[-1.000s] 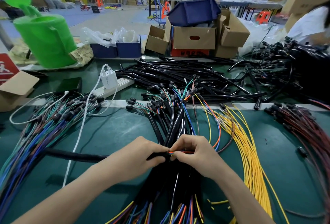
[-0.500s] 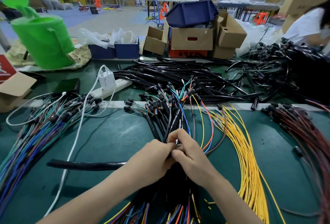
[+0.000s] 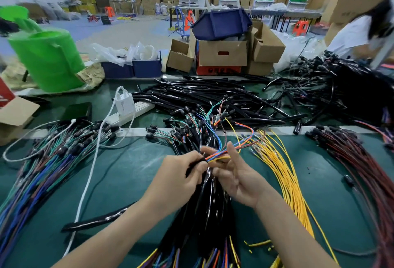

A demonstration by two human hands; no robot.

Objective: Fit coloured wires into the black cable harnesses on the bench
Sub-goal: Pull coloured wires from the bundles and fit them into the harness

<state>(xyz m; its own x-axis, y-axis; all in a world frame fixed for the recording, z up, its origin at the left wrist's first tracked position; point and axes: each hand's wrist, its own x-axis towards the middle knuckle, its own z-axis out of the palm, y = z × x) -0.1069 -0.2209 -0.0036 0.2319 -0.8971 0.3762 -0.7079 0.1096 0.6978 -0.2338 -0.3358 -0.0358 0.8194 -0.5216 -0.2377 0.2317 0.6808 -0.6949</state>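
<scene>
My left hand [image 3: 179,177] grips the end of a black harness sleeve [image 3: 193,164] above the middle of the green bench. A few coloured wires [image 3: 219,154], orange, blue and yellow, stick out of the sleeve's mouth and arc up to the right. My right hand [image 3: 236,173] has its palm turned up and fingers spread, with the wires lying across the fingertips. Under both hands lies a pile of black harnesses [image 3: 211,214] with coloured wire ends. A loose black sleeve [image 3: 96,220] lies lower left.
Yellow wires [image 3: 285,182] fan out to the right, red-brown ones [image 3: 366,173] further right, blue-green bundles [image 3: 38,167] to the left. A white charger cable [image 3: 89,173] and power strip [image 3: 130,114] cross the left side. Black tubes [image 3: 202,95], boxes [image 3: 221,54] and a green can [image 3: 47,60] stand behind.
My right hand has opened from a pinch at the sleeve and now shows its palm. The coloured wires now show at the sleeve's mouth, and the camera has drawn closer to the bench.
</scene>
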